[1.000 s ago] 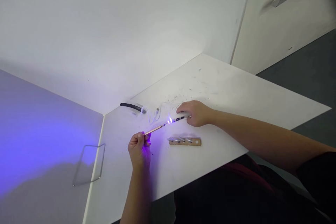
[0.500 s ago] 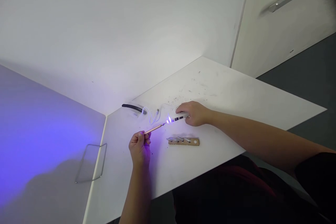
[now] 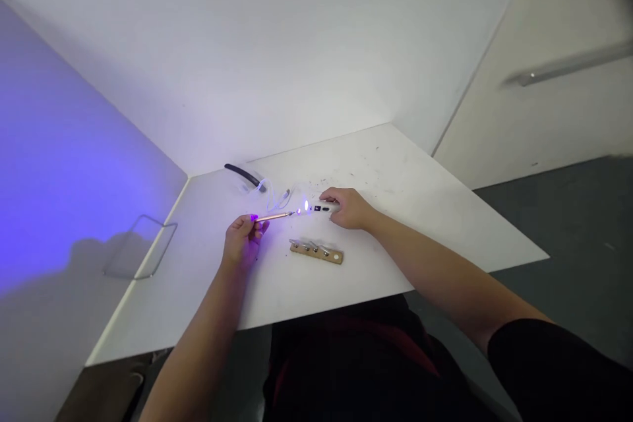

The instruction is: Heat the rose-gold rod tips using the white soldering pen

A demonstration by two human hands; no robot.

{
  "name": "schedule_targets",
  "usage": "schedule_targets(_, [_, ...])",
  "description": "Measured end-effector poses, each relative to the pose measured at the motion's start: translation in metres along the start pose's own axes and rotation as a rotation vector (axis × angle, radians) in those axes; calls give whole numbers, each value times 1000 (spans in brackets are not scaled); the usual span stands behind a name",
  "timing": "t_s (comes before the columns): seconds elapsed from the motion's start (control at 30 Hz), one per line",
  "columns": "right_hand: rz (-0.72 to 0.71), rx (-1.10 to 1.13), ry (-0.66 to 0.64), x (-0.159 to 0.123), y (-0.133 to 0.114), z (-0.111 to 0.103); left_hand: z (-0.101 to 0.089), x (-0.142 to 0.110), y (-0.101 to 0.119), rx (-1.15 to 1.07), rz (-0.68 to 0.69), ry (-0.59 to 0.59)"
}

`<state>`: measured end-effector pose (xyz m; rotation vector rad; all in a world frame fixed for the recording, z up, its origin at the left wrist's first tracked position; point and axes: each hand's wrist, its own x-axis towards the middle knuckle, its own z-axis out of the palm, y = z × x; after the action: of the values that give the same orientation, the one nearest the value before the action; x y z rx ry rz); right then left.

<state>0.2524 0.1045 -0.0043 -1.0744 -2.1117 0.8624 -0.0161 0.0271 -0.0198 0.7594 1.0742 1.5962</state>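
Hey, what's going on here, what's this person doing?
A person sits at a white table. Their left hand holds a thin gold rod, its tip at the lit end of a white handheld device held in their right hand. The device glows purple. A wooden strip with metal pieces lies nearby; a white cable and black tube lie farther back.

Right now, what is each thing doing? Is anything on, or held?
left hand, closed around the gold rod
gold rod, held, tip pointing at the light
right hand, gripping the white device
white device, lit, glowing purple
wooden strip, lying flat, untouched
white cable, loose, curled
black tube, lying still
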Motion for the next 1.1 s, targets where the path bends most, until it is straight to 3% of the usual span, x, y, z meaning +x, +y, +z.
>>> schedule_targets(0.63, [37,-68,-1,8,3,9,4,4,-5,-108,69,105])
schedule_targets(1.1, [36,-79,-35,7,4,8,1,8,-8,-137,64,59])
